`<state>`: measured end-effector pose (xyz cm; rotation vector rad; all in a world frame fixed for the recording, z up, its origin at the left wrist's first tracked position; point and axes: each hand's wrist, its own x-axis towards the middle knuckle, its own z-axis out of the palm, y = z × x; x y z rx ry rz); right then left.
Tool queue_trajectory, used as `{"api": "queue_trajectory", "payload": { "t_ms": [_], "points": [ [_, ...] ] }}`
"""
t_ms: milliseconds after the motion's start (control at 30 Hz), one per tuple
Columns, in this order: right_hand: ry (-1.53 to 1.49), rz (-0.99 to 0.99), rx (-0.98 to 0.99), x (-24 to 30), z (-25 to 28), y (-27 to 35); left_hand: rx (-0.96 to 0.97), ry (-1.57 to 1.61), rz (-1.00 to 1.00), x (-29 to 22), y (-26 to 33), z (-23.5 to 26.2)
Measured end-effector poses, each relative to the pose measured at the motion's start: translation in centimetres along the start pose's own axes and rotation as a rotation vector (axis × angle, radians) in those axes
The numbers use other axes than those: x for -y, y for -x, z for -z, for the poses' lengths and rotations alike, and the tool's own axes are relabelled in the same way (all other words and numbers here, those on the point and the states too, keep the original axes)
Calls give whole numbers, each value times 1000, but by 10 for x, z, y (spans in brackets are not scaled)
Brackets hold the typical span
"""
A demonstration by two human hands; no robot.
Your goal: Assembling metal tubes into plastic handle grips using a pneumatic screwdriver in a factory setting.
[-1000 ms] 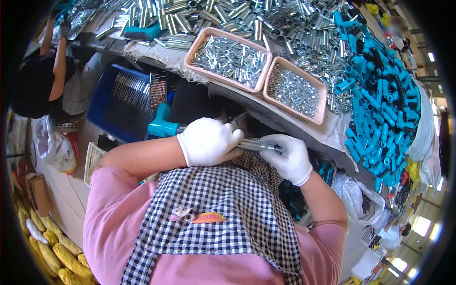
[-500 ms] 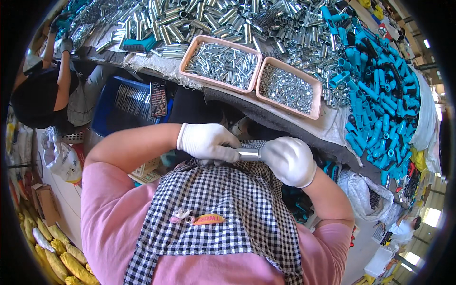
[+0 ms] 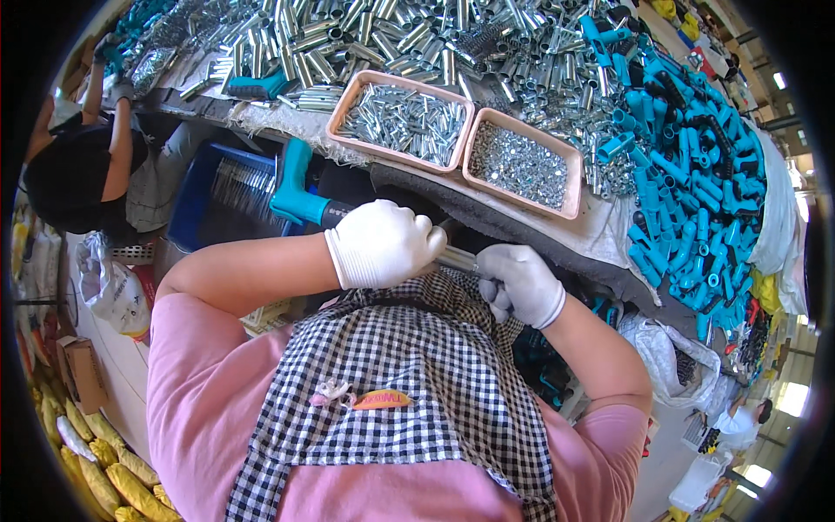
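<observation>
My left hand [image 3: 387, 244], in a white knit glove, is closed round the shaft of a tool with a teal pistol-shaped handle [image 3: 297, 187] and a black collar. The handle sticks out to the left of the fist. From the fist's other side a silvery metal tube [image 3: 457, 258] runs toward my right hand. My gloved right hand [image 3: 522, 283] is at the tube's end, its fingers curled and greyed at the tips. Whatever they pinch there is too small or hidden to make out. Both hands are above my checkered apron [image 3: 383, 365], in front of the bench.
On the bench stand a tray of metal pins [image 3: 404, 122] and a tray of small metal parts [image 3: 522, 165]. Behind them lie loose metal tubes [image 3: 383, 39]; teal handles [image 3: 696, 183] are heaped right. A blue bin [image 3: 196, 217] sits below left, near another person [image 3: 78, 174].
The teal handle now shows left of my left fist; before, only the metal tube showed between my hands. My left hand has risen slightly, and my right hand has turned at the tube's end.
</observation>
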<state>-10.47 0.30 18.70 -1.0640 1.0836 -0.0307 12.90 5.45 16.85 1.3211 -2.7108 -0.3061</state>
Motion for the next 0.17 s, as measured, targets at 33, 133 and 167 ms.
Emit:
{"api": "queue_trajectory", "payload": {
  "t_ms": [33,133,167],
  "points": [
    [-118,-95,48,-7,5,-5,-89,-161,-61,-1,1,-6],
    [-10,-55,137,-28,12,-12,-91,-202,-119,1,2,-8],
    [136,79,129,-26,9,-7,-28,-116,-106,2,2,-1]
  ]
}}
